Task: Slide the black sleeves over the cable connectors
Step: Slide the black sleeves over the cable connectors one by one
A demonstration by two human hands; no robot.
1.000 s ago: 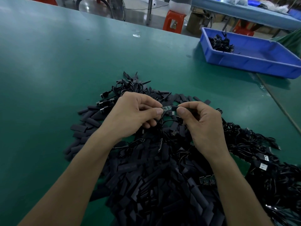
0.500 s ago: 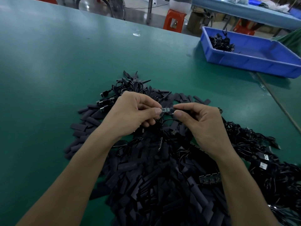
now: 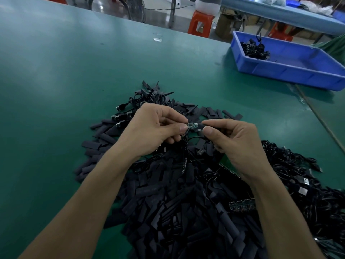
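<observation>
My left hand [image 3: 155, 130] pinches one end of a small cable connector board [image 3: 192, 125] between thumb and forefinger, above the middle of the pile. My right hand [image 3: 235, 144] pinches a black sleeve [image 3: 201, 126] at the board's other end; most of the sleeve is hidden by my fingers. The board's thin black cable [image 3: 194, 139] loops down between my hands. Under both hands lies a heap of loose flat black sleeves [image 3: 168, 202]. Tangled black cables [image 3: 298, 174] with connectors spread to the right.
A blue plastic tray [image 3: 291, 70] with a few black cables in its far corner stands at the back right on the green table [image 3: 65, 71]. More USB-ended cables [image 3: 123, 113] lie left of my hands. Orange stools [image 3: 200, 23] stand beyond the table.
My hands have drawn slightly closer together around the board, and the sleeve covers a bit more of its right end. Both hands stay above the pile.
</observation>
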